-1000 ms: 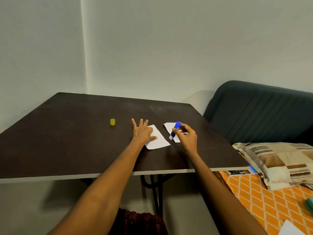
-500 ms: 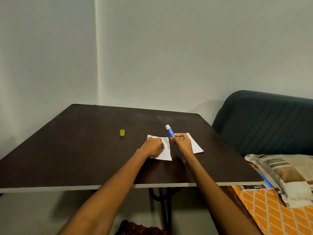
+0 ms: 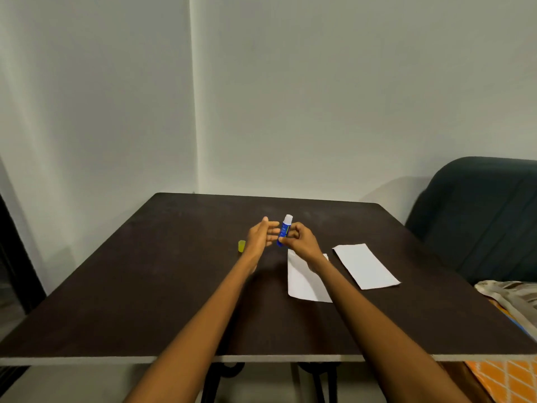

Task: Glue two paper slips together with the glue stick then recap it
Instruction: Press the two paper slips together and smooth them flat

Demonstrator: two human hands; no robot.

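Head cam: right hand (image 3: 300, 242) is pinching the glue stick (image 3: 284, 230) near its base, upright above the table (image 3: 145, 286), white tip showing. Left hand (image 3: 261, 235) sits just beside it, fingers straight and relaxed, holding nothing. Two slips (image 3: 364, 266) lie flat and apart, not stuck yet. Yellow cap (image 3: 241, 246) sits on the table behind the left wrist.

Looks like the glue gets wound out next. I'd twist the base gently, only a little glue up, then swipe along one slip's edge while the free hand pins it.
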